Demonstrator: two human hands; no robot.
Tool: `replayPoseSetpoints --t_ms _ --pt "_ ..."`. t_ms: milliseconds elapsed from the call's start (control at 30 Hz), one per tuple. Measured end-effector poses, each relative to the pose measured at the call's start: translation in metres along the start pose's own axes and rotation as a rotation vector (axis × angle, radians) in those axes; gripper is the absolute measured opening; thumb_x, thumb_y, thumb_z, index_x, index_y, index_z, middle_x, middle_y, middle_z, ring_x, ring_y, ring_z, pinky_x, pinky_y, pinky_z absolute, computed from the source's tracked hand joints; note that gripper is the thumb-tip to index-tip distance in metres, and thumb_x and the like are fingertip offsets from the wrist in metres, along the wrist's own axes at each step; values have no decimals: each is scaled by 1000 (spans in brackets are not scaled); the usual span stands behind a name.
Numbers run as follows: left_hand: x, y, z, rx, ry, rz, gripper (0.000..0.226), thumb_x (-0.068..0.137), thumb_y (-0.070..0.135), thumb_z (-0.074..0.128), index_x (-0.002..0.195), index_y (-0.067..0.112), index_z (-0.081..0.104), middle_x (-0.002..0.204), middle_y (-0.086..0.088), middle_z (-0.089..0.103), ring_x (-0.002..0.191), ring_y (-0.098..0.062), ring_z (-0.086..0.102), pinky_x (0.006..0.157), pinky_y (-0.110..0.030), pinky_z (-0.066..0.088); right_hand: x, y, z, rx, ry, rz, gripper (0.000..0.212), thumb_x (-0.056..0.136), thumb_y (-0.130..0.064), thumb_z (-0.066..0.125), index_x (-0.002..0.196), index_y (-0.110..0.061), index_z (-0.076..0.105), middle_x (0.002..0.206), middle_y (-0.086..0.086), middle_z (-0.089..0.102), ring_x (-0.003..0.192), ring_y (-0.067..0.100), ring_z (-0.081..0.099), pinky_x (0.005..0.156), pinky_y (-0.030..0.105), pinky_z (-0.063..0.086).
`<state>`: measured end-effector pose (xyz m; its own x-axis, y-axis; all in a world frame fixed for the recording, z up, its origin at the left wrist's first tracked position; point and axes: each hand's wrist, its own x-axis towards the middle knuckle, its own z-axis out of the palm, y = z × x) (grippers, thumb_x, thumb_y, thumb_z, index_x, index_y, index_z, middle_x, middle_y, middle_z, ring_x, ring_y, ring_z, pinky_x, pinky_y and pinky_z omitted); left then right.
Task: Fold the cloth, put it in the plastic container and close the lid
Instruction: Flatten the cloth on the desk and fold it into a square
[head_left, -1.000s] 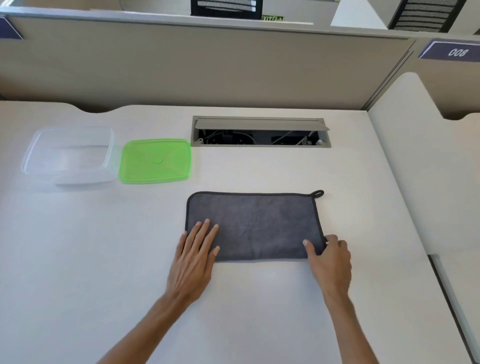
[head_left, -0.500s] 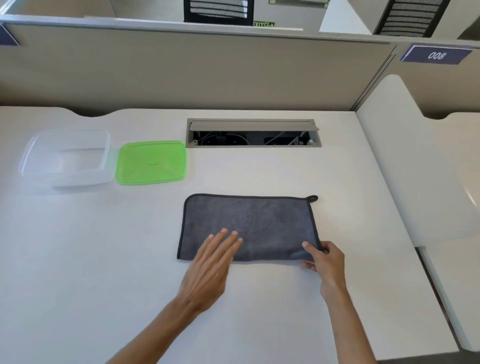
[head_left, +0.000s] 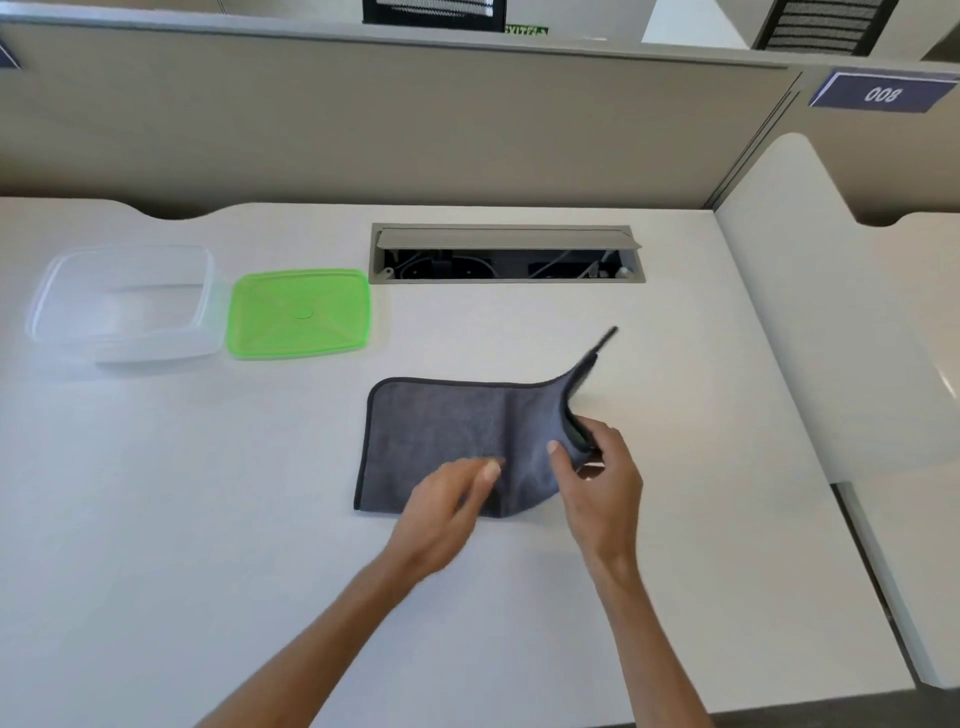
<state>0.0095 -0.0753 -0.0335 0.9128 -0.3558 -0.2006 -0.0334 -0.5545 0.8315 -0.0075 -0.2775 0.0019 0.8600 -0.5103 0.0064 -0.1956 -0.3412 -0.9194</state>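
Observation:
A grey cloth (head_left: 441, 436) with a dark hem lies folded on the white desk (head_left: 208, 519). My right hand (head_left: 602, 488) is shut on the cloth's right edge, which stands lifted off the desk and curls leftward. My left hand (head_left: 447, 514) presses on the cloth's near middle with fingers together. The clear plastic container (head_left: 122, 304) sits open at the far left, and its green lid (head_left: 298, 312) lies flat beside it on the right.
An open cable hatch (head_left: 506, 254) is set into the desk behind the cloth. A beige partition wall (head_left: 363, 119) runs along the back. A second desk (head_left: 831, 312) adjoins on the right, and the near right desk edge drops off.
My right hand has raised the cloth's right edge and carried it leftward. My left hand has slid right along the cloth toward its middle.

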Motion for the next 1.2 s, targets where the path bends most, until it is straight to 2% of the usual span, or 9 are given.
replayPoseSetpoints --t_ms 100,200,267,333,433,567,733,867,1200 --pt "38 26 -31 -605 -25 -269 61 112 69 43 128 26 82 115 -3 87 101 -26 84 88 -42 70 -12 -17 22 -125 -86 -189 31 93 -4 80 120 -17 76 105 -2 68 93 6 67 79 10 50" --pt "72 34 -56 -805 -96 -385 63 95 82 59 108 26 86 98 -2 87 86 -24 85 72 -37 69 -28 -24 45 -243 -198 -257 43 89 -2 77 130 -15 76 113 -2 65 102 19 69 86 27 59" --pt "83 30 -63 -722 -54 -406 45 91 72 77 102 28 84 89 7 85 85 -20 85 68 -31 66 -39 -23 60 -332 -254 -345 46 89 -3 76 133 -13 75 114 1 64 104 24 67 85 36 61" --pt "89 15 -62 -592 46 -359 29 99 43 83 120 23 77 108 3 86 109 -25 83 87 -38 68 -47 -17 73 -431 -285 -449 45 92 -5 75 136 -10 74 113 5 65 101 28 66 85 41 61" --pt "80 -5 -65 -514 128 -292 29 106 21 74 134 24 68 124 -2 81 119 -23 78 107 -54 64 -58 -1 77 -599 -264 -542 61 90 -8 77 150 -13 66 127 5 65 114 25 64 99 38 58" --pt "65 -24 -74 -487 208 -273 30 110 22 67 140 28 66 132 -1 80 122 -25 77 106 -58 63 -64 22 67 -744 -233 -481 87 84 7 77 164 -17 53 152 10 57 140 27 58 118 42 52" --pt "52 -41 -85 -415 285 -364 29 110 28 69 139 24 70 126 -3 82 117 -24 79 104 -53 65 -65 28 64 -788 -266 -485 81 82 16 82 156 -10 63 160 14 61 141 35 65 109 44 62" --pt "48 -52 -90 -287 363 -412 31 107 31 72 135 17 73 129 -8 81 127 -27 73 108 -51 61 -72 28 69 -753 -286 -554 79 79 26 78 151 -4 67 161 11 63 149 33 60 101 42 67" --pt "42 -61 -98 -54 367 -445 28 106 42 72 128 26 75 119 3 81 103 -28 77 95 -47 62 -75 42 75 -800 -301 -659 84 75 32 71 150 -4 67 161 8 62 152 24 57 111 38 61"
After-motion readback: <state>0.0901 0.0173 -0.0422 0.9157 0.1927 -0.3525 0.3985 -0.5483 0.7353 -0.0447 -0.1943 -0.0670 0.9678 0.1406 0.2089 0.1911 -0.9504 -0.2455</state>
